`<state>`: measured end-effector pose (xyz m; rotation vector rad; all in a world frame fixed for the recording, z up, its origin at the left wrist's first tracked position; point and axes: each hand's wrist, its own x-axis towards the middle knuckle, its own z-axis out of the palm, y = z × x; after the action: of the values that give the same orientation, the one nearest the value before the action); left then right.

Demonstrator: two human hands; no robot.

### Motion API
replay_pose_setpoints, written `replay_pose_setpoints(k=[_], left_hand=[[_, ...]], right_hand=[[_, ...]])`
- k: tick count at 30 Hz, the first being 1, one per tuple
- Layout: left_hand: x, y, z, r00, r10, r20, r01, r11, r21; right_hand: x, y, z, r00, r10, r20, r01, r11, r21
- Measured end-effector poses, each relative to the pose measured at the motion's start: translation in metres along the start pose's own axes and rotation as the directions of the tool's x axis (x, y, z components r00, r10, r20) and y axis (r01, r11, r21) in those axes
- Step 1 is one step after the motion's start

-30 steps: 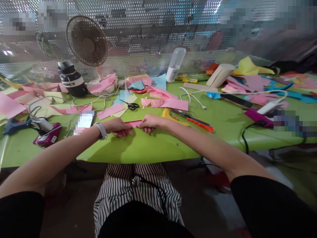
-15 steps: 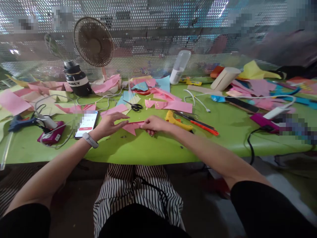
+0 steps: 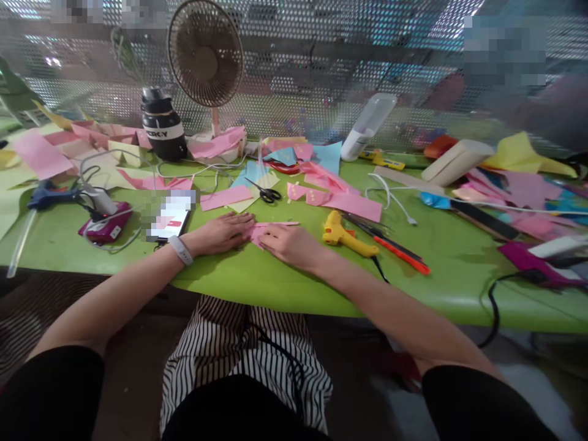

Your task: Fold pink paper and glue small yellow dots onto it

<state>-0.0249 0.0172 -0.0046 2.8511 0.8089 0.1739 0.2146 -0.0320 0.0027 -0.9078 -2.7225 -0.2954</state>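
Note:
My left hand (image 3: 223,233) lies flat on the green table (image 3: 285,282), its fingers stretched out over the left part of a small pink paper piece (image 3: 258,230). My right hand (image 3: 290,242) lies flat beside it, pressing on the right part of the same paper. Both hands touch the paper and nearly meet over it. Most of the paper is hidden under them. A white band sits on my left wrist.
A phone (image 3: 171,215) lies left of my hands; a yellow glue gun (image 3: 345,237) and an orange-handled tool (image 3: 399,252) lie to the right. Black scissors (image 3: 267,193), pink paper scraps (image 3: 340,201), cables, a fan (image 3: 206,55) and a dark bottle (image 3: 162,127) stand farther back.
Both hands went from pinching the pink paper at its ends to lying flat on it. The left hand lifted briefly, then came down. The view shifted left and nearer.

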Motion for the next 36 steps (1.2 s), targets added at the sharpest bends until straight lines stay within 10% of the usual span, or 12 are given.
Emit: replay_pose_setpoints(k=[20,36], left_hand=[[0.000,-0.001,-0.003,0.999,-0.006,-0.045,0.005,1.000,-0.026],[-0.001,0.002,-0.007,0.967,0.101,-0.232,-0.098,0.995,0.025]], right_hand=[[0.004,0.003,-0.008,0.959,0.231,0.165,-0.269,0.923,0.274],[0.003,0.001,0.009,0.973,0.220,-0.066,-0.201,0.955,0.217]])
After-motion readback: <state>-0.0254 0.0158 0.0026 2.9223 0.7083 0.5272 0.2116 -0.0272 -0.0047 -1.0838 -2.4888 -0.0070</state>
